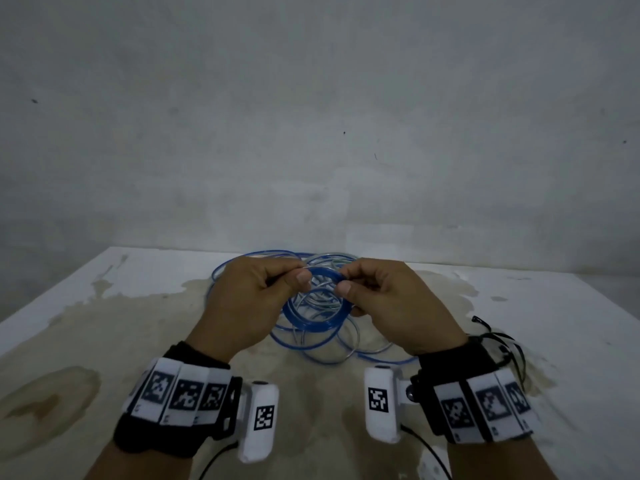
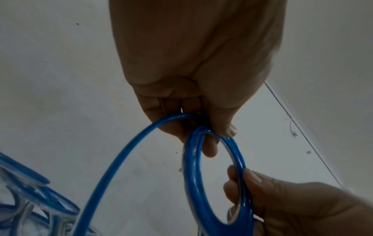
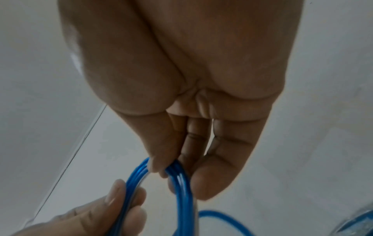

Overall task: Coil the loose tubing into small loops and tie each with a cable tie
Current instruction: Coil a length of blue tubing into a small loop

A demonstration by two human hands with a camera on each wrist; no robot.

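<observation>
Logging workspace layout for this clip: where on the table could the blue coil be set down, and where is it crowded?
Bare table lies left of the loose tubing, and more at the near edge between the wrists. The middle is crowded: the left hand and right hand grip the blue coil over the tangle.

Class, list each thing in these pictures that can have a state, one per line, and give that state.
Small blue tubing coil: wound in several turns, held up between both hands, no cable tie visible.
Loose blue and clear tubing: uncoiled, tangled on the table.
Left hand: pinches the coil.
Right hand: pinches the coil's opposite side.
Stained white table: bears the tubing.
</observation>
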